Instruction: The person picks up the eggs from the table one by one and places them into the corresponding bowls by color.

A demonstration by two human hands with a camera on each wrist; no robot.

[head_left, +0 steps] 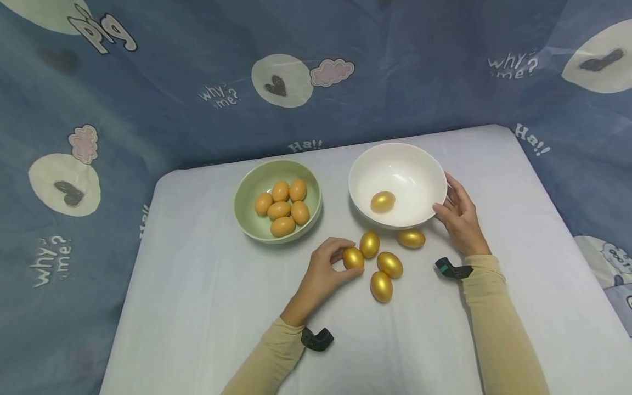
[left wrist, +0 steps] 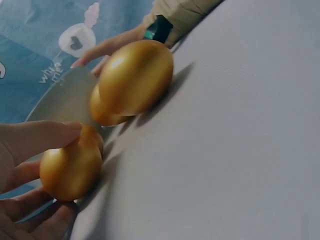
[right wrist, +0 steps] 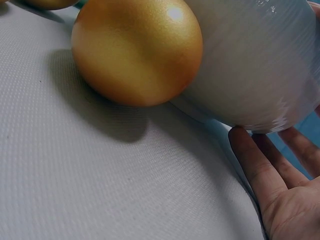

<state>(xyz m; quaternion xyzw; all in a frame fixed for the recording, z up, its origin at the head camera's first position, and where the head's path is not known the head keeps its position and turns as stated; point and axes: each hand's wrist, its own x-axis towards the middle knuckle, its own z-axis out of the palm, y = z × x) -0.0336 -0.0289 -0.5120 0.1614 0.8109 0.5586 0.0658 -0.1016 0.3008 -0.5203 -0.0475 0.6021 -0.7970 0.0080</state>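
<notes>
My left hand has its thumb and fingers around a golden egg low at the table; in the left wrist view the thumb lies on top of this egg. Close to it on the cloth lie several more golden eggs, one of them against the base of the white bowl. Inside that bowl rests a single golden egg. My right hand holds the bowl by its right side, thumb near the rim; fingertips touch the bowl's lower outside in the right wrist view.
Left of the white bowl stands a light green bowl with several orange-brown eggs in it. A white cloth covers the table. Behind the table hangs a blue printed curtain.
</notes>
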